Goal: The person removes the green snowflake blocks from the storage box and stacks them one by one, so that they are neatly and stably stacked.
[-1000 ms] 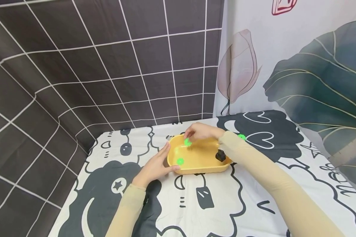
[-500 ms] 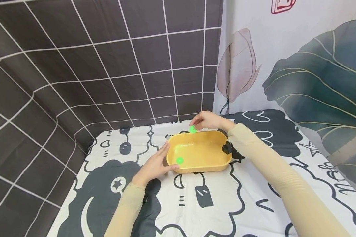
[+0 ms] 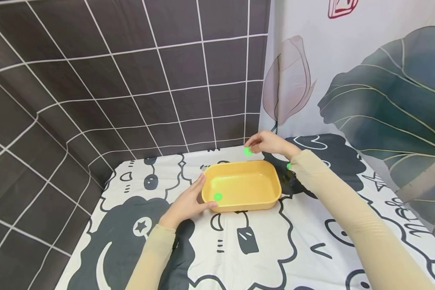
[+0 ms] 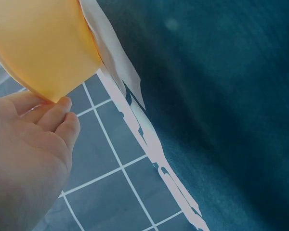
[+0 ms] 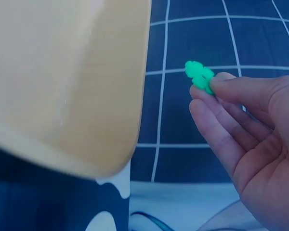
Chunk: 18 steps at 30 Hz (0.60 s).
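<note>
A yellow oblong plastic basin (image 3: pixel 246 181) sits on the printed cloth in the head view. Its left end is held by my left hand (image 3: pixel 186 205), thumb over the front corner and fingers along the side. In the left wrist view those fingers (image 4: pixel 58 115) bend against the basin wall. My right hand (image 3: pixel 270 143) is beyond the basin's back right rim, apart from it. Thumb and fingers pinch a small bright green piece with a lobed, flower-like edge (image 5: pixel 198 74). Another green round piece (image 3: pixel 218 196) lies inside the basin near its front left corner.
A further green piece (image 3: pixel 288 166) shows on the dark print beside the right sleeve (image 3: pixel 311 169), partly hidden. Dark grid-patterned cloth (image 3: pixel 188 88) hangs behind, and a leaf-printed curtain (image 3: pixel 384 96) hangs at the right. Black-and-white patterned cloth (image 3: pixel 261 266) covers the surface.
My right hand has lifted the green piece out of the basin and carried it right and backward past the rim. The left hand has kept its hold on the basin.
</note>
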{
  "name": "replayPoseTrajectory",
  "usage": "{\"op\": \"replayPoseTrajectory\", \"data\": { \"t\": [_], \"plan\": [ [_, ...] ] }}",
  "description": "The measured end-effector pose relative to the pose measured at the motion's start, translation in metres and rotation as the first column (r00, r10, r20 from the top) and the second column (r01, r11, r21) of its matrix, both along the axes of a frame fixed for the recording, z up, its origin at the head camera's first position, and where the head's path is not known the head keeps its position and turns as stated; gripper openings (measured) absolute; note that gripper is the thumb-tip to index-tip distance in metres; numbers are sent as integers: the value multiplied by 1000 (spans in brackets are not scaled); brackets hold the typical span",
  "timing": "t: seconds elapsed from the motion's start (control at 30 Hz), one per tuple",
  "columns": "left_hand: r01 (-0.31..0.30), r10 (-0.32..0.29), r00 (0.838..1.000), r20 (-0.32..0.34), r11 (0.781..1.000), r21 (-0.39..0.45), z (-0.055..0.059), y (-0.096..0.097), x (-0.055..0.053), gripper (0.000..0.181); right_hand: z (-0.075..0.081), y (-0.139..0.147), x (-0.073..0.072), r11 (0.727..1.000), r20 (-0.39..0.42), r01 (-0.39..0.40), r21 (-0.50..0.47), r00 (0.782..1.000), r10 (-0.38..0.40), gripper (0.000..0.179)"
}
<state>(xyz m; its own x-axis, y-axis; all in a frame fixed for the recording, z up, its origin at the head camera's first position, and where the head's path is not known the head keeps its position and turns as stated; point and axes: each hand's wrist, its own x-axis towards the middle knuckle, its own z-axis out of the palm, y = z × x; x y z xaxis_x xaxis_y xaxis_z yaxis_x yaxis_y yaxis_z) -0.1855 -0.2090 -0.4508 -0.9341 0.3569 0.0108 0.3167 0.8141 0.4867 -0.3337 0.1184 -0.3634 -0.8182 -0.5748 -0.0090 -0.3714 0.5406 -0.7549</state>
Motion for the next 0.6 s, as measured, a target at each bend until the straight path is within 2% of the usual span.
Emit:
{"op": "replayPoseTrajectory", "data": {
  "t": [0.2,0.5,0.6],
  "plan": [
    [-1,1,1000,1,1000,2,1,-1,1,112,1,14,-1,998,-22,63,27,998,-62,26],
    [11,-11,1000,-3,1000,10,1,-2,0,112,6,39,-3,992,-26,127,-10,992,-127,27],
    [14,-14,1000,-9,1000,11,0,-2,0,112,7,48,-3,985,-13,171,-24,985,-171,28]
  ]
}}
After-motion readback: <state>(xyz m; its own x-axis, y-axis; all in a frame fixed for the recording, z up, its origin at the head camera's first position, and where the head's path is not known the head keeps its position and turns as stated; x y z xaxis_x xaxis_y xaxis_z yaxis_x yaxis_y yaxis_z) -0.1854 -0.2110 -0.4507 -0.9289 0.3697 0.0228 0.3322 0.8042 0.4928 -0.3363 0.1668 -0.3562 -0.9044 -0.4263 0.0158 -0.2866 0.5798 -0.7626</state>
